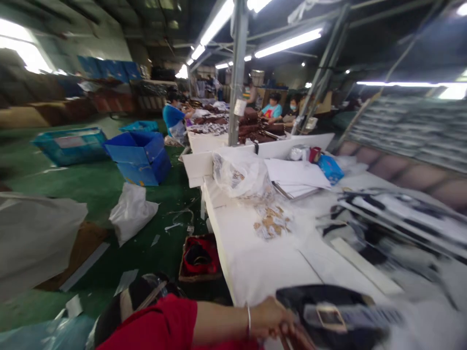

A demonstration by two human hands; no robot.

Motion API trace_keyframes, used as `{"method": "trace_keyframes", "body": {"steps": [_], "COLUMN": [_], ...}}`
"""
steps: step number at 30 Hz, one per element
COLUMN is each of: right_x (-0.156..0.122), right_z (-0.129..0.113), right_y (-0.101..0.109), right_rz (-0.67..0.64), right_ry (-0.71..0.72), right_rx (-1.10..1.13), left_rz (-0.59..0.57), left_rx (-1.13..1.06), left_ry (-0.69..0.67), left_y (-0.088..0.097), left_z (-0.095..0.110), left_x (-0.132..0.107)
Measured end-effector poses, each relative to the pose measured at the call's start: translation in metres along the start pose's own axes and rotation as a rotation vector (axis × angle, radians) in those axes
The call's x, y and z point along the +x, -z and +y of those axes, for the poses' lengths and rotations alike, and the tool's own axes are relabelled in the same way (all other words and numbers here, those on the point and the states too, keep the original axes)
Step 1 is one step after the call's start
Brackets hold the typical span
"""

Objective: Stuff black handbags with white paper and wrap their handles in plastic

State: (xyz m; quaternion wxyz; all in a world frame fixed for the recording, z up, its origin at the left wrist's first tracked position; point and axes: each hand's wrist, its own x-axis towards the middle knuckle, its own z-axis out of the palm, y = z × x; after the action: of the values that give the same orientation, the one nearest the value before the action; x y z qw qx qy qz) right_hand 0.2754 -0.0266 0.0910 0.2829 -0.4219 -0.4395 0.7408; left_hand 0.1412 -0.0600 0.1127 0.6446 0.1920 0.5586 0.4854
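My left hand point(273, 317), below a red sleeve and a pale bracelet, is at the table's near edge. Its fingers are bent together; what they hold, if anything, is blurred. Close against it, at the bottom edge, is what looks like my right hand point(299, 337), mostly cut off and smeared. Just right of both hands lies a flat black item point(328, 297) with a gold-coloured rectangular frame point(331, 318) and a clear, shiny strip across it. Whether either hand touches the black item I cannot tell.
On the white table point(251, 262) are small tan pieces point(273, 221), a clear plastic bag point(241, 172), white sheets point(295, 172) and blurred dark-and-white goods point(394, 218). Left, on the green floor, stand a blue box point(140, 158), a white sack point(132, 211) and a red-lined box point(200, 257). People sit farther back.
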Motion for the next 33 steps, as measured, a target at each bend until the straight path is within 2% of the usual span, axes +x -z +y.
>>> {"method": "trace_keyframes", "body": {"steps": [3, 5, 7, 10, 14, 17, 20, 23, 25, 30, 33], "right_x": [-0.027, -0.030, -0.025, -0.013, 0.000, 0.002, -0.004, -0.012, -0.015, -0.022, -0.030], "right_z": [-0.007, -0.015, -0.021, -0.021, -0.012, -0.006, -0.001, 0.002, 0.002, -0.004, -0.011], "right_y": [0.000, -0.004, -0.008, -0.012, -0.011, -0.010, -0.011, -0.013, -0.014, -0.014, -0.009], "right_rz": [0.057, 0.022, 0.009, 0.055, 0.199, 0.281, 0.303, 0.361, 0.375, 0.259, 0.214], "right_ry": [-0.105, -0.146, -0.192, -0.296, -0.384, -0.322, -0.184, -0.066, -0.039, -0.008, -0.037], "right_rx": [0.244, 0.496, 0.617, 0.686, 0.645, 0.572, 0.513, 0.421, 0.403, 0.440, 0.414], "left_rz": [-0.100, -0.162, -0.223, -0.269, -0.282, -0.284, -0.294, -0.330, -0.361, -0.440, -0.495], "left_rx": [0.087, 0.088, 0.095, 0.117, 0.167, 0.204, 0.235, 0.262, 0.275, 0.303, 0.358], "left_ry": [0.141, 0.190, 0.222, 0.212, 0.141, 0.078, 0.026, -0.006, -0.017, 0.001, -0.003], "left_y": [-0.015, -0.019, -0.019, -0.016, -0.016, -0.014, -0.010, -0.006, -0.004, 0.003, 0.007], "left_z": [-0.005, -0.005, -0.005, -0.007, -0.012, -0.014, -0.011, -0.006, -0.003, 0.004, 0.009], "left_x": [0.002, 0.005, 0.008, 0.005, 0.002, 0.002, 0.002, 0.002, 0.003, 0.009, 0.013]}}
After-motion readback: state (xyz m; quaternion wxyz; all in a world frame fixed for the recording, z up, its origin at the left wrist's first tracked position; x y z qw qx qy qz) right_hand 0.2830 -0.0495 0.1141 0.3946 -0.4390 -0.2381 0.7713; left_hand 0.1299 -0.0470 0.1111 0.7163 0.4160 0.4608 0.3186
